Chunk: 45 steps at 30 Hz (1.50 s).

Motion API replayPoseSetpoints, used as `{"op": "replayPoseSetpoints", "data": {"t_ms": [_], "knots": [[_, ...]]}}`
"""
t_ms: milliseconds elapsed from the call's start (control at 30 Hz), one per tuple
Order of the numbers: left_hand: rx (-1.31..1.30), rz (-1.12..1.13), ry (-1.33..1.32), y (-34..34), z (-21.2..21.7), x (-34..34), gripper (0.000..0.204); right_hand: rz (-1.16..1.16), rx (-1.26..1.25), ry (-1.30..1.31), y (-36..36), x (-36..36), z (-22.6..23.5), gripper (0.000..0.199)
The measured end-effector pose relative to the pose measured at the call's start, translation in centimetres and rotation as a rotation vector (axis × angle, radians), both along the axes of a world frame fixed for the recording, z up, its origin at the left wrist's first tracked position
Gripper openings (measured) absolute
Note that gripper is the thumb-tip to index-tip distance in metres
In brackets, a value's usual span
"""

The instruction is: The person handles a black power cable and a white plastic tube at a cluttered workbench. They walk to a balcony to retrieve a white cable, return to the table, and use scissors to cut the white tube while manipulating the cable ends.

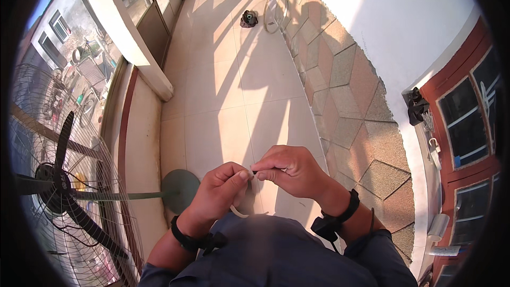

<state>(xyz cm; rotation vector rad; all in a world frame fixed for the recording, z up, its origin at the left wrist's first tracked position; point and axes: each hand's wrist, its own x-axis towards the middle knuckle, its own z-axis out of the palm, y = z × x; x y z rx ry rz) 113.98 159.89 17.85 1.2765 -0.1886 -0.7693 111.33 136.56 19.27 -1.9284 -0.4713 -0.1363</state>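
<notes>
Both my hands meet in front of my body, above the tiled floor. My left hand is closed, its thumb and forefinger pinching a small pale piece near the right fingertips. A thin whitish cord or strip hangs below the left hand; whether it joins the pinched piece is hidden. My right hand is closed too, thumb against forefinger, with a small dark tip showing between them. Most of what the fingers hold is covered. The two hands' fingertips almost touch.
A standing fan with a wire cage and a green round base is on my left, beside a low windowed wall. Farther off lie a dark bag-like bundle and a thin hoop. Red-framed windows line the right wall.
</notes>
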Motion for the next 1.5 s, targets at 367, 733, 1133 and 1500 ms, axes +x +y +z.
{"op": "replayPoseSetpoints", "data": {"t_ms": [367,733,1133,1500], "knots": [[0.09,0.007,-0.185,-8.4,1.2,29.5,0.017,-0.113,0.336,0.286,-9.0,28.7,-0.2,0.017],[0.373,0.216,-0.736,-19.6,2.9,59.1,0.012,0.039,0.663,0.48,-17.5,60.5,-0.7,0.021],[0.402,0.265,-0.895,-23.7,-0.1,94.4,0.015,0.056,0.701,0.597,-21.8,95.5,-3.6,0.018],[0.186,0.15,-0.263,-25.7,2.6,127.2,0.01,0.03,0.351,0.347,-24.4,128.5,0.1,0.01]]}}
